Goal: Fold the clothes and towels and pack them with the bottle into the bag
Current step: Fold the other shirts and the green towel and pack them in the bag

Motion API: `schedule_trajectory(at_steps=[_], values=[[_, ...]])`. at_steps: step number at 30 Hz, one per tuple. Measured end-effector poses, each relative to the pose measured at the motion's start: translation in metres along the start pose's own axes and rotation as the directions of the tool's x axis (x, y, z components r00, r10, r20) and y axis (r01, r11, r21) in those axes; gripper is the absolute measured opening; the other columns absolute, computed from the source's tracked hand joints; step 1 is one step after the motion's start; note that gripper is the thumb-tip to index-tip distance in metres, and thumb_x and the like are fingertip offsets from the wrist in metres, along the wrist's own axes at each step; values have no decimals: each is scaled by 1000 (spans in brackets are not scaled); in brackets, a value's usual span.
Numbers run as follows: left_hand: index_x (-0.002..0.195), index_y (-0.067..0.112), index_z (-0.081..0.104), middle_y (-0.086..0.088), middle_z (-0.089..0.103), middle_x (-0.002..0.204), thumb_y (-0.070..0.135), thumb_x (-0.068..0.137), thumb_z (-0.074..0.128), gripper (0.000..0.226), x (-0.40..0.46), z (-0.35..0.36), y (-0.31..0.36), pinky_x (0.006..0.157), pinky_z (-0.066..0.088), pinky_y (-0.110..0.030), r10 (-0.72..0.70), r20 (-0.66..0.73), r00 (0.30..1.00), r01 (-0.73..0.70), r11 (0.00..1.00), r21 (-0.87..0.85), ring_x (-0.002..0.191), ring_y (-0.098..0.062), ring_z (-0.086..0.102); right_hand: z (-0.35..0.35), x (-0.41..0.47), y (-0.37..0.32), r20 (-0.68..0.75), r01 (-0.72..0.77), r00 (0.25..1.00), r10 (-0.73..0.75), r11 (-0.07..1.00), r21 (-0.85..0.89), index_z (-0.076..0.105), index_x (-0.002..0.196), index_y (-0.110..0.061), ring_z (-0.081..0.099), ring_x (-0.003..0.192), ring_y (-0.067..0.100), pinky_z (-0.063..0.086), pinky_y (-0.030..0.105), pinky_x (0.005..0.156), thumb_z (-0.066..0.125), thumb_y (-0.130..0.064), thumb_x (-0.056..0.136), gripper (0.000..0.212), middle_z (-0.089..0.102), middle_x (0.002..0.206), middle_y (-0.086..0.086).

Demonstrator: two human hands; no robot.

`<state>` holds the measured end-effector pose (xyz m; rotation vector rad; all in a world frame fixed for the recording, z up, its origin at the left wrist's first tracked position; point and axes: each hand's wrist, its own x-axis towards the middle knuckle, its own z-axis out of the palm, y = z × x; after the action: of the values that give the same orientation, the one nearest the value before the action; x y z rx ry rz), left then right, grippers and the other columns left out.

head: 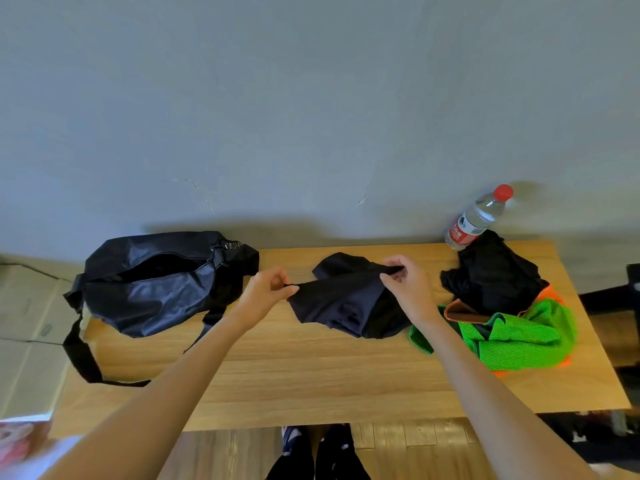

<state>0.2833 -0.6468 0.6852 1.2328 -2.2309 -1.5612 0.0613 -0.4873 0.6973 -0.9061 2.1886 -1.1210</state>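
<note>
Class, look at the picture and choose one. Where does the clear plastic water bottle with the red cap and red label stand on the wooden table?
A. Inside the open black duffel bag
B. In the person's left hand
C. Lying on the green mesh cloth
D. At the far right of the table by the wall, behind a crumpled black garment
D: the clear plastic water bottle with the red cap stands at the far right by the grey wall, just behind the crumpled black garment.

Bottle [476, 218]: red label, white print unreadable. Bag [156, 282]: strap lettering illegible.
</note>
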Motion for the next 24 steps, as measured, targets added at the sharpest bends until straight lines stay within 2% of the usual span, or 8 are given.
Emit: schedule_trajectory(at_steps=[4, 7, 9, 13, 17, 20, 24], values=[[82, 17, 57, -6, 67, 78, 9, 86, 65, 12, -2, 14, 6, 71, 51, -30, 19, 25, 1000, -19, 1000, 3, 77, -18, 65, -19, -1, 2, -29, 35, 999, -38, 995, -93, 63, 87, -9, 54, 81, 13, 39, 22, 72, 66, -5, 83, 7, 60, 85, 0], [86, 24, 63, 13, 64, 75, 7, 88, 62, 17, 1, 23, 16, 65, 47, -12, 64, 91, 994, -65, 998, 3, 73, 2, 59, -35, 0, 7, -64, 57, 996, -67, 987, -153, 66, 85, -9, 56, 81, 15, 43, 26, 72, 66, -10, 84, 2, 62, 81, 0], [90, 24, 65, 15, 64, 81, 7, 89, 61, 18, 2, 26, 22, 67, 45, -8, 95, 163, 982, -105, 993, 55, 73, 9, 56, -45, 1, 9, -89, 73, 992, -92, 976, -203, 66, 84, -12, 56, 79, 15, 46, 31, 73, 65, -15, 86, 4, 62, 79, -4], [71, 29, 60, 7, 61, 79, 10, 89, 61, 26, 4, 24, 26, 75, 45, -17, 122, 256, 959, -165, 974, 153, 75, 0, 55, -67, 0, 2, -202, 94, 969, -144, 967, -238, 69, 84, -10, 57, 75, 16, 48, 36, 71, 63, -12, 87, 6, 64, 79, -2], [78, 23, 59, 3, 61, 89, 18, 93, 55, 16, 10, 21, 26, 84, 45, -32, 95, 288, 953, -158, 967, 202, 88, -14, 57, -85, 4, -9, -279, 97, 946, -165, 966, -241, 69, 89, -7, 58, 77, 19, 48, 35, 72, 62, -8, 86, 7, 65, 82, 2], [82, 11, 57, -10, 59, 81, 18, 96, 48, 18, 13, 24, 36, 74, 43, -35, 63, 290, 955, -126, 971, 203, 79, -28, 55, -93, 9, -16, -289, 104, 942, -172, 966, -237, 68, 87, -7, 57, 76, 14, 47, 30, 73, 60, -4, 86, 8, 66, 84, 4], [77, 21, 46, -6, 53, 69, 18, 99, 44, 22, 15, 28, 52, 62, 39, -32, 93, 258, 962, -143, 973, 184, 65, -20, 48, -100, 12, -22, -312, 88, 939, -148, 976, -198, 66, 83, -13, 57, 75, 14, 45, 29, 71, 58, -2, 86, 14, 65, 80, 1]])
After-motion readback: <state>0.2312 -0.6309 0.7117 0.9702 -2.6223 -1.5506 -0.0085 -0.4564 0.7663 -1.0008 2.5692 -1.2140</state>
